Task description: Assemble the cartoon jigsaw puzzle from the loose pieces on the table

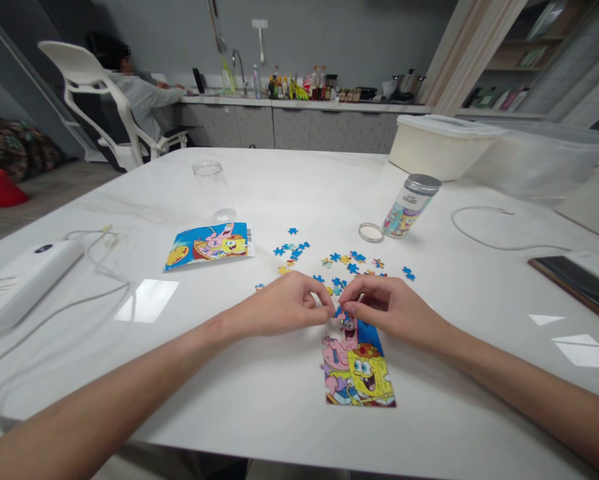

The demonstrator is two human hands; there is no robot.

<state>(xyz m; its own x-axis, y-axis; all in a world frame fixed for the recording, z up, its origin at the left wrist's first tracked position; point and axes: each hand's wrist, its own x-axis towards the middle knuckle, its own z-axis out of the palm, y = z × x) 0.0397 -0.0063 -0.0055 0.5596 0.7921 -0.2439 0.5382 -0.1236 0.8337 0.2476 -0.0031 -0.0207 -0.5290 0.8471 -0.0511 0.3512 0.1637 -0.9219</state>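
Note:
A partly assembled jigsaw puzzle (pixel 369 373) lies on the white table, showing a yellow cartoon sponge and a pink starfish. At its upper edge my left hand (pixel 292 303) and my right hand (pixel 387 303) meet, fingertips pinched together. Between them shows a small blue-and-pink puzzle piece (pixel 339 313); fingers cover part of it, and whether it is joined to the rest cannot be made out. Loose puzzle pieces (pixel 353 268), mostly blue, are scattered just beyond my hands. Left of these lies a picture sheet (pixel 209 243) with the same characters.
A clear container (pixel 213 190) stands at left, a printed canister (pixel 410 207) with a ring (pixel 371 232) at right. White device (pixel 29 277) and cable occupy the left side; a phone (pixel 577 287) and storage boxes (pixel 439 147) the right. Beyond, a person (pixel 147 100) sits by the counter.

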